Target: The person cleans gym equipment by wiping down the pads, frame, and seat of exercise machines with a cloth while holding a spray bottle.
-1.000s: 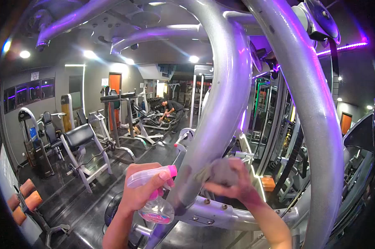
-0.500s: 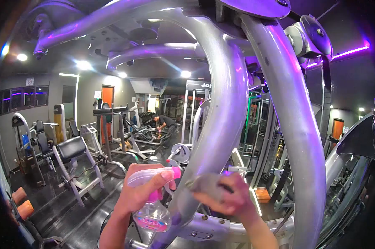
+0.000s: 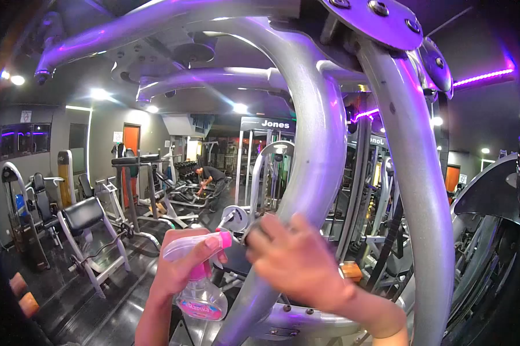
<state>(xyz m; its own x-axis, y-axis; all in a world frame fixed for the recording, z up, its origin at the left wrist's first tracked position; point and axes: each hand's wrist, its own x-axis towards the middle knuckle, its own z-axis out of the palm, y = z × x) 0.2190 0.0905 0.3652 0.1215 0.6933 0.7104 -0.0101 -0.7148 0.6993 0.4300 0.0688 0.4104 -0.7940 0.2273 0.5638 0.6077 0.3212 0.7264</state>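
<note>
My left hand (image 3: 182, 259) is wrapped round the neck of a clear spray bottle (image 3: 201, 300) with a pink nozzle and pink label, held upright left of a thick silver tube. My right hand (image 3: 294, 259), blurred by motion, lies across the front of that curved silver tube (image 3: 323, 155). Its fingers are closed on a dark grey cloth (image 3: 258, 233), mostly hidden behind them, at the tube's left side. The nozzle is close to the cloth.
A second silver tube (image 3: 418, 173) runs down on the right, and a bolted plate (image 3: 381, 20) hangs overhead. A padded bench (image 3: 84, 213) stands at left. Farther back, a person (image 3: 211, 181) bends over gym equipment.
My right hand has moved left across the tube with the cloth and turned its back to the camera. The view has shifted, showing more of the overhead plate. My left hand still holds the bottle.
</note>
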